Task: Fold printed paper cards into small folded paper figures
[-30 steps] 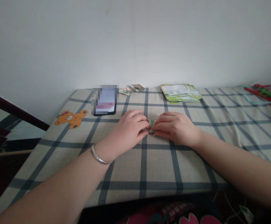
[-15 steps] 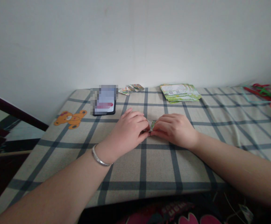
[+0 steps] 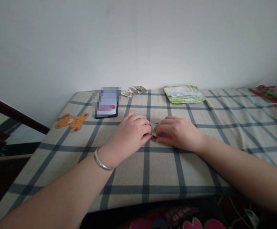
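Between my hands, low over the checked tablecloth (image 3: 129,178), is a small piece of printed paper (image 3: 154,128), white and green; most of it is covered by my fingers. My left hand (image 3: 135,130), with a silver bangle (image 3: 101,160) on the wrist, pinches its left end between thumb and fingers. At the right end, my right hand (image 3: 178,132) has its curled fingers on the paper, the thumb slightly lower and apart from the fingertips. Whether the paper is folded beneath the fingers cannot be seen.
A stack of green printed sheets (image 3: 183,94) lies by the wall, with small folded paper pieces (image 3: 134,91) left of it. A phone (image 3: 107,101), partly blurred, and an orange bear figure (image 3: 73,121) are at left. Red and green strips (image 3: 269,95) lie far right.
My right thumb has moved down and away from the left thumb, and a little more of the paper shows between my hands. My left hand has barely moved.
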### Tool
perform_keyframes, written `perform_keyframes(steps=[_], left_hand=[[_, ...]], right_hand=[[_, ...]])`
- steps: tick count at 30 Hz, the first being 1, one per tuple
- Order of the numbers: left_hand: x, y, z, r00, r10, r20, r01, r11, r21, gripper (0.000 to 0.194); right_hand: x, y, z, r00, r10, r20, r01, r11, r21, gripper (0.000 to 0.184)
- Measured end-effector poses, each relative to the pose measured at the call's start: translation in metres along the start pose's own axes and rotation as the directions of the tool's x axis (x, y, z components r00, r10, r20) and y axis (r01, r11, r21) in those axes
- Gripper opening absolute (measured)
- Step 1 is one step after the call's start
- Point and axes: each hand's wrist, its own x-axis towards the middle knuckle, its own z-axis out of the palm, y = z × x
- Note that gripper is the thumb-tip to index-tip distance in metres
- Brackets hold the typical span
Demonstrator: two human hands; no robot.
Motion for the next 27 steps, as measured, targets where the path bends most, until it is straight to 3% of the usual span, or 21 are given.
perform_keyframes(steps=[11,18,23,27], left_hand=[[0.0,0.002,-0.001,0.999,-0.026,-0.026,0.027,0.999,0.032,0.009],[0.0,0.004,-0.006,0.999,-0.037,-0.017,0.038,0.999,0.037,0.007],[-0.002,0.0,-0.007,1.0,0.019,-0.002,-0.019,0.999,0.03,0.009],[-0.003,0.002,-0.008,0.999,0.042,0.022,-0.042,0.999,0.012,0.008]], right_hand=[[-0.001,-0.001,-0.002,1.0,0.013,-0.017,-0.017,0.977,-0.214,0.02],[0.0,-0.002,-0.005,0.999,0.029,-0.015,-0.03,0.994,-0.109,0.014],[-0.003,-0.003,-0.012,0.998,0.052,0.02,-0.051,0.996,-0.067,0.012],[-0.004,0.002,-0.012,0.998,0.055,0.028,-0.057,0.995,0.084,0.008]])
